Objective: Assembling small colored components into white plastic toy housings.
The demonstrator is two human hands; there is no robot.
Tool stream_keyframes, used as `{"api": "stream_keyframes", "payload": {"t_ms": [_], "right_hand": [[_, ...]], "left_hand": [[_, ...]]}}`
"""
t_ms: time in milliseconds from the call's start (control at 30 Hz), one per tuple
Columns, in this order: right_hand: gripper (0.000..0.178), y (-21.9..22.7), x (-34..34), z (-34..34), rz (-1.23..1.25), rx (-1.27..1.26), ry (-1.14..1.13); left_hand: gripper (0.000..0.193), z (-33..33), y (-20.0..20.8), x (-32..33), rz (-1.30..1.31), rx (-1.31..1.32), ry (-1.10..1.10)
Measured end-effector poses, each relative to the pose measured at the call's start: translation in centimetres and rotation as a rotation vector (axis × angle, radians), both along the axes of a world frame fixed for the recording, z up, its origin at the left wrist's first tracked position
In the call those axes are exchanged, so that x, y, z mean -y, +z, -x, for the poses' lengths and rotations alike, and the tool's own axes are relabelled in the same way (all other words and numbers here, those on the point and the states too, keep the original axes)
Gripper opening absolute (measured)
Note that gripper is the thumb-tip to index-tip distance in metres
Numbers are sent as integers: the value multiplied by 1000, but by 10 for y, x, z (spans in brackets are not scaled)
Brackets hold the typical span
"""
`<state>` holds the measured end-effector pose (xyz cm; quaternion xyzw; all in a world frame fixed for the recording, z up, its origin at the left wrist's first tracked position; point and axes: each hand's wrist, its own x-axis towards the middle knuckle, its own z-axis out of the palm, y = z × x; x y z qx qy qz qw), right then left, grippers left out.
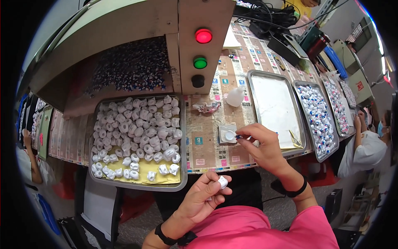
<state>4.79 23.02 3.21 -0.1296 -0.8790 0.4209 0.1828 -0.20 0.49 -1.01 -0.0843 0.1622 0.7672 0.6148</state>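
Near the table's front edge, my left hand [203, 197] is closed, holding a small white hollow-looking piece [223, 181] between thumb and fingers. My right hand [262, 146] pinches a tiny dark blue piece [239, 137] just beside a small round white dish [229, 135], which rests on a pale block. Whether the blue piece touches the dish I cannot tell. On the left, a metal tray [137, 185] lined with yellow paper bears many similar white pieces, several with round holes. Behind my right hand lies another metal tray [275, 110], lined with white paper.
A white squeeze bottle [236, 96] and a crumpled cloth [206, 108] lie on the patterned tabletop. A cabinet [207, 16] with red and green lights overhangs many tiny dark pieces [132, 66]. Further right, a tray [319, 157] holds white-and-blue pieces. Co-workers sit at both sides.
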Motion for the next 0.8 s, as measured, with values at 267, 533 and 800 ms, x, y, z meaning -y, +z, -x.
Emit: {"api": "stream_keyframes", "payload": {"t_ms": [267,533,800], "right_hand": [[13,-12,-5,19,-224,-6,93],[13,-12,-8,14,-283,5,61],[14,-14,-8,9,-260,12,35]], "left_hand": [[9,-2,-2,3,-23,61,-4],[17,-5,-9,5,-86,53,-18],[33,-8,-10,5,-60,53,-13]]}}
